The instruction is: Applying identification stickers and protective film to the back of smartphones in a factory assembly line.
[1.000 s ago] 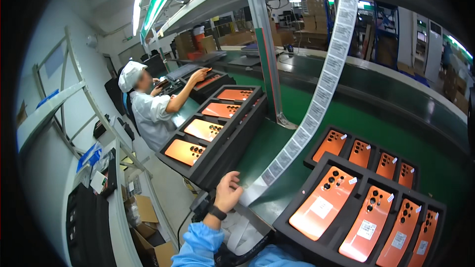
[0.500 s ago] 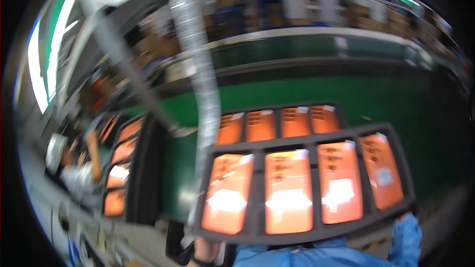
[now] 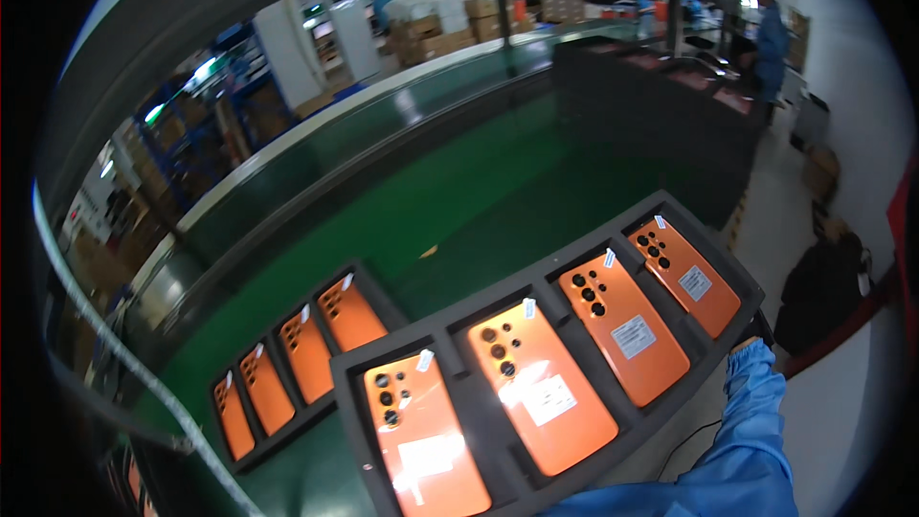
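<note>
A black foam tray (image 3: 445,330) is held up in front of me, tilted, its right end higher in the view. In its slots lie several orange smartphones (image 3: 627,325), backs up, with dark camera rings, white labels and small tabs at the top. My right hand (image 3: 755,333), mostly hidden by the tray and a blue sleeve, grips the tray's right end. My left hand is out of view. Beyond the tray's left part, a second black tray (image 3: 308,412) with several orange smartphones (image 3: 304,356) rests on the green conveyor belt (image 3: 383,239).
Tall dark tray stacks (image 3: 651,124) stand at the belt's far right, a person in blue (image 3: 771,43) beside them. A pale pole or tube (image 3: 124,364) crosses the left side. A dark bag (image 3: 823,292) lies on the floor at right. Cardboard boxes (image 3: 450,43) stand behind the belt.
My view has swung right, bringing the tray stacks into sight. The held tray has turned with me, and the tray on the belt now appears farther left. My left hand has left the view.
</note>
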The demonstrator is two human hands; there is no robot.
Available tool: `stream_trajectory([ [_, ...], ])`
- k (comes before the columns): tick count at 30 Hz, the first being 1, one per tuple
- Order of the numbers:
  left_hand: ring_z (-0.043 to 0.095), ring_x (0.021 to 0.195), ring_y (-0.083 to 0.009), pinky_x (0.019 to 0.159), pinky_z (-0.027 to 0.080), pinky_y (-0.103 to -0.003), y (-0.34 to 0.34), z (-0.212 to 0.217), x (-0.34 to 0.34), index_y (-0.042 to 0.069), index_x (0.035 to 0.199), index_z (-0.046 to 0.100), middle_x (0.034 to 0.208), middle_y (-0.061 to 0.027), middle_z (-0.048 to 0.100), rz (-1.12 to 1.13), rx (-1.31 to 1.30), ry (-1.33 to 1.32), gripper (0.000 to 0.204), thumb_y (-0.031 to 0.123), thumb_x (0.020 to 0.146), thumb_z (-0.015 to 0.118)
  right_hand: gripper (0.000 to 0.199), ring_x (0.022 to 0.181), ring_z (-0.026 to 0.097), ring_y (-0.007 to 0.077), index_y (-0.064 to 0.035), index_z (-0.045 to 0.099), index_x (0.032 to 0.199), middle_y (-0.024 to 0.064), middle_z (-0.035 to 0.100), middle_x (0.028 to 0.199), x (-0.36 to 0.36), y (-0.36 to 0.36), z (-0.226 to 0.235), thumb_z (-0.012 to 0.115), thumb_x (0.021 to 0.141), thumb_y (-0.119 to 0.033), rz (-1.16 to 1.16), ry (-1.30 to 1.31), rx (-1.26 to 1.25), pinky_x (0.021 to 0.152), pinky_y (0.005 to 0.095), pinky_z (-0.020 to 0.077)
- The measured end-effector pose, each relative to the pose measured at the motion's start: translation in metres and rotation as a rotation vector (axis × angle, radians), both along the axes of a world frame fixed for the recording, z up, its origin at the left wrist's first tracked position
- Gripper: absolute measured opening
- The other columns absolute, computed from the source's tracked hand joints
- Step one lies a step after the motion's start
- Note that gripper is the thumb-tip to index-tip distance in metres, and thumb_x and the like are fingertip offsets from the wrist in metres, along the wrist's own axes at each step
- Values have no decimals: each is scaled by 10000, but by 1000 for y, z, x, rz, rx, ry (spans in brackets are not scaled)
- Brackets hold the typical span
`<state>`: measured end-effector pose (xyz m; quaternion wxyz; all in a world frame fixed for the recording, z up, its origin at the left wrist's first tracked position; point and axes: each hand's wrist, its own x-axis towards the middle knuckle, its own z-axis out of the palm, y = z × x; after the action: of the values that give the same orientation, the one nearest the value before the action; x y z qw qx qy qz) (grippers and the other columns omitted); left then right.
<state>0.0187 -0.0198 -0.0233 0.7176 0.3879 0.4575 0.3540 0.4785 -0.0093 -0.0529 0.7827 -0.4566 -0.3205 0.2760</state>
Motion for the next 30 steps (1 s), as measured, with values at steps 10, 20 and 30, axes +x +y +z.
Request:
stream_trajectory([
  [10,541,1022,-226,903,427,-353,195,-69,105,-4,1208,433,1105,-91,561,-326,360,43,624,-35,626,656,362,1013,564,166,-20,467,1211,84,566,1106,73,-11,2,391,966,-276,-80,122,58,889,292,470],
  [20,82,1362,-366,1100,124,-372,304,-129,284,5,1424,2,1451,-308,-27,14,665,355,838,104,784,533,357,1002,569,164,-25,469,1208,79,567,1104,20,22,-106,396,965,-276,-212,441,140,878,292,478],
  [30,136,1345,-385,1037,314,-488,263,-100,309,30,1414,-63,1442,-266,-137,-346,775,178,1164,276,670,798,362,951,571,142,-22,480,1187,58,563,1078,50,54,-110,410,965,-299,-333,247,161,819,271,487],
])
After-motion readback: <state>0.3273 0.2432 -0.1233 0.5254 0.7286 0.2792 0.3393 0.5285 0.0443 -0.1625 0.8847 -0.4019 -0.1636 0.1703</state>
